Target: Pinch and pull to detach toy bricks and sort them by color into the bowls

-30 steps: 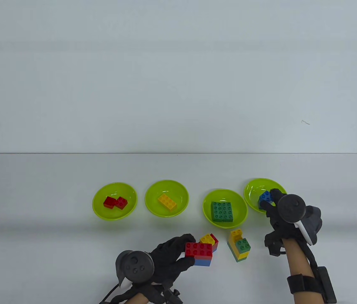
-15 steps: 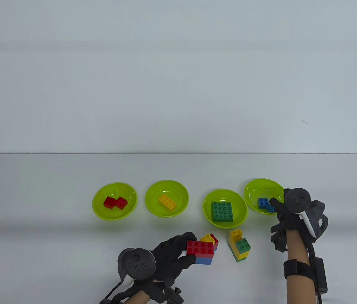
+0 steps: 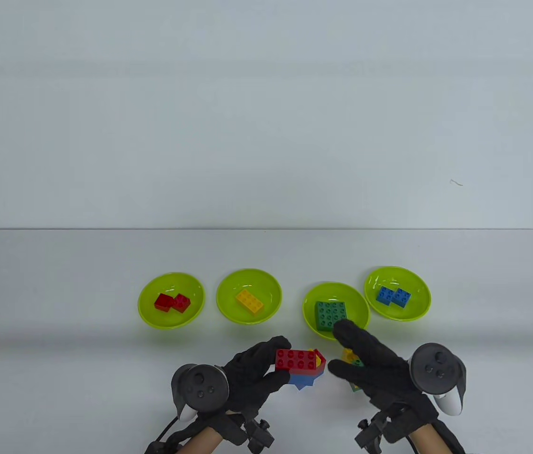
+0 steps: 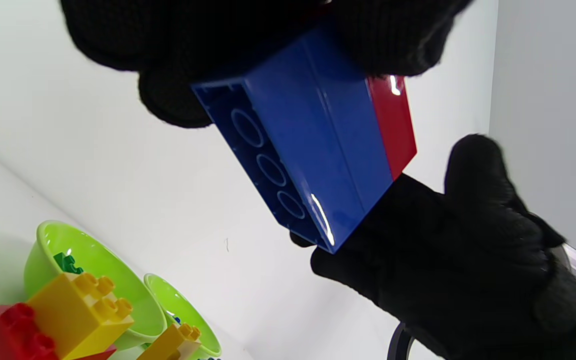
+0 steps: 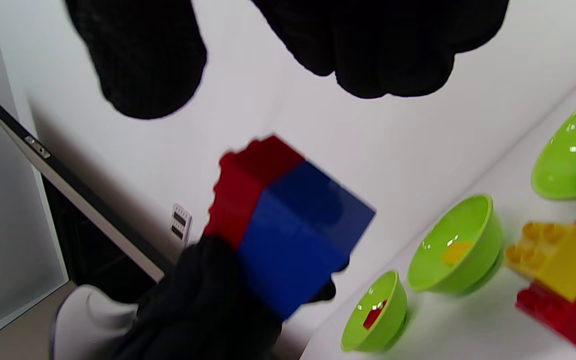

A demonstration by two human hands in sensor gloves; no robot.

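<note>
Gripping a red-on-blue brick stack [image 3: 297,366] between thumb and fingers, the left hand [image 3: 247,378] holds it lifted above the table [image 3: 58,283], just in front of the green-brick bowl [image 3: 361,302]. The right hand [image 3: 372,366] reaches toward it with fingers spread wide, holding nothing, a small gap between them.

Hidden, cropped and blurred parts around the two hands

In the table view the right hand [image 3: 374,366] covers most of the yellow-green stack [image 3: 352,358], and the red-on-blue stack [image 3: 298,365] hides much of the cluster [image 3: 319,362] behind it; both forearms run off the bottom edge. The left wrist view cuts off the left hand [image 4: 248,45] at the top, its fingers masking the stack's upper end. The right wrist view is motion-blurred, so the studs cannot be made out
</note>
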